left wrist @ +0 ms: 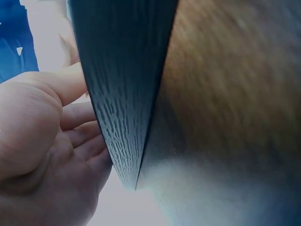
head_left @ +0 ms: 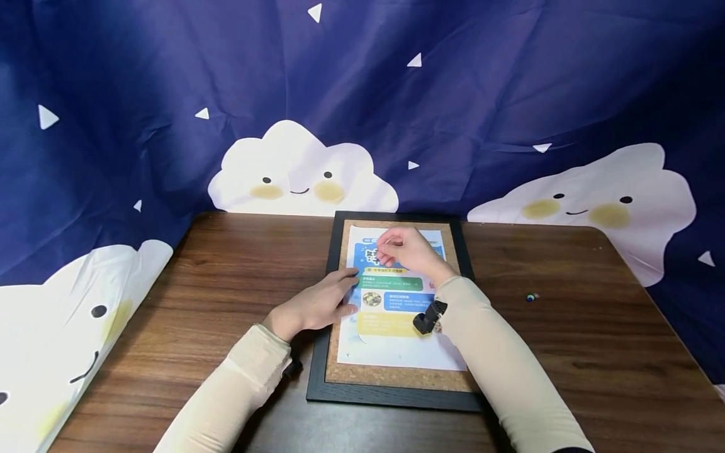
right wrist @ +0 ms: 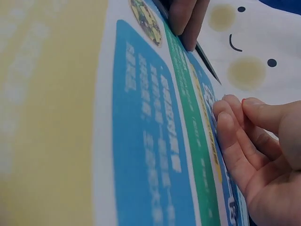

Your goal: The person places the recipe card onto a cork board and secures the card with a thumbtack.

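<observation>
A printed paper sheet (head_left: 396, 349) with blue, green and yellow blocks lies on a cork board (head_left: 391, 376) in a black frame (head_left: 396, 396). My left hand (head_left: 317, 302) rests over the board's left side, fingertips on the sheet, fingers loosely extended; the left wrist view shows the palm beside the frame edge (left wrist: 117, 94). My right hand (head_left: 408, 248) is at the upper part of the sheet. In the right wrist view its thumb and forefinger pinch a small red thing (right wrist: 243, 101), mostly hidden by the fingertips.
The board lies on a brown wooden table (head_left: 238, 270). Right of it sits a small cluster of coloured bits (head_left: 531, 297), too small to make out. A dark blue cloth (head_left: 453, 113) with white clouds hangs behind the table.
</observation>
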Tool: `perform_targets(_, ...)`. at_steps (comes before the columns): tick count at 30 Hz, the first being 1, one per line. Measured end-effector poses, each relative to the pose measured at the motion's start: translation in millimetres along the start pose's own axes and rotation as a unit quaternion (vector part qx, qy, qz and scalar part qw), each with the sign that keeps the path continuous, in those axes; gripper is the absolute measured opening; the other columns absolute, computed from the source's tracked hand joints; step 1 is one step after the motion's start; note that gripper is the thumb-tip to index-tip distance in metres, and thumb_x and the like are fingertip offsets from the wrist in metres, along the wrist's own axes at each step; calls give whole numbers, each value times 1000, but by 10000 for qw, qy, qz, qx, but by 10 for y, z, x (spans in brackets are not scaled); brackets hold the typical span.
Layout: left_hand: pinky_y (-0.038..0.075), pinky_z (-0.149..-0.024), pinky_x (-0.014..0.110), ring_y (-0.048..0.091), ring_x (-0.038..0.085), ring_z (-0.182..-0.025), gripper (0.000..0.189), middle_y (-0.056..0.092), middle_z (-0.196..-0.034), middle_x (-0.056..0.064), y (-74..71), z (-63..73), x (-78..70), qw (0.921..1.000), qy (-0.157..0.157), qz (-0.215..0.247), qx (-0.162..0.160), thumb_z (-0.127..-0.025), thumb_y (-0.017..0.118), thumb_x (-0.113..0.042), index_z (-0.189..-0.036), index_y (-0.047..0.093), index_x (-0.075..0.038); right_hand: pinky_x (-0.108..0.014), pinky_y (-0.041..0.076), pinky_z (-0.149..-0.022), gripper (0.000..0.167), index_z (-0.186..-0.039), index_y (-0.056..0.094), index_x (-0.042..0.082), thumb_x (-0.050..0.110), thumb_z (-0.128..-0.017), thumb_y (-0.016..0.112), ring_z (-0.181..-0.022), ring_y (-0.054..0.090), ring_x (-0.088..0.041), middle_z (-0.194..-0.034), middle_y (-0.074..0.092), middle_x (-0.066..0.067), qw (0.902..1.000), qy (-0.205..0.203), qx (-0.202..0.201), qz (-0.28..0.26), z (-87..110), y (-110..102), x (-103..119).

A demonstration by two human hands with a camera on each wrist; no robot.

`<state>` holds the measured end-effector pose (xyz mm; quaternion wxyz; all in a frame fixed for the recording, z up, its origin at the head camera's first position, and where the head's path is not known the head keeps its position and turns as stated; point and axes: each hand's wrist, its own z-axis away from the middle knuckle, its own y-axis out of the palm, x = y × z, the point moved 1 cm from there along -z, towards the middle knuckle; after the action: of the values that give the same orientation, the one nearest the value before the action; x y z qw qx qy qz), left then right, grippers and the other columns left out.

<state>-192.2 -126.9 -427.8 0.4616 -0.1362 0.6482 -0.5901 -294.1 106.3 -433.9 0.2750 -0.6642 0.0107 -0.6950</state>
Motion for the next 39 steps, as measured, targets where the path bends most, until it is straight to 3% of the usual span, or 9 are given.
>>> perform_targets(11,37,-128,53,29,42,-163,63,29,-175,27,38,-31,64,9997,87,237,-36,-110,65,-20,-160,42,12,-29,66,-79,20,-123,68,-12,0,-109,60,-83,78,-18,-112,78,-29,9989,194,-142,-393,-260,224,80)
perform_targets(18,37,-128,53,29,38,-164,69,28,-177,20,372,-210,472,9989,347,80,-296,-109,68,-30,-161,43,6,-30,67,-78,21,-124,68,-12,-1,-108,62,-81,79,-19,-110,78,-30,9978,229,-189,-584,-390,352,139)
perform_targets(23,39,-128,51,29,35,-164,70,27,-178,18,457,-286,580,9984,440,-180,-298,-109,67,-35,-163,42,3,-31,67,-77,20,-123,69,-12,-2,-107,62,-79,79,-19,-108,77,-32,9968,265,-303,-693,-425,390,190)
perform_targets(33,36,-130,49,27,34,-165,71,26,-178,18,443,-308,565,9987,390,-252,-225,-110,65,-36,-164,40,2,-32,67,-80,19,-120,70,-14,-3,-106,64,-74,76,-16,-106,77,-30,9891,669,-596,-1165,-544,412,209)
perform_targets(39,34,-130,53,27,38,-165,70,25,-177,21,398,-252,495,9986,439,63,-277,-110,66,-31,-163,40,6,-32,68,-77,20,-121,71,-14,-4,-104,66,-70,76,-16,-108,77,-33,9861,854,-696,-1242,-615,445,230)
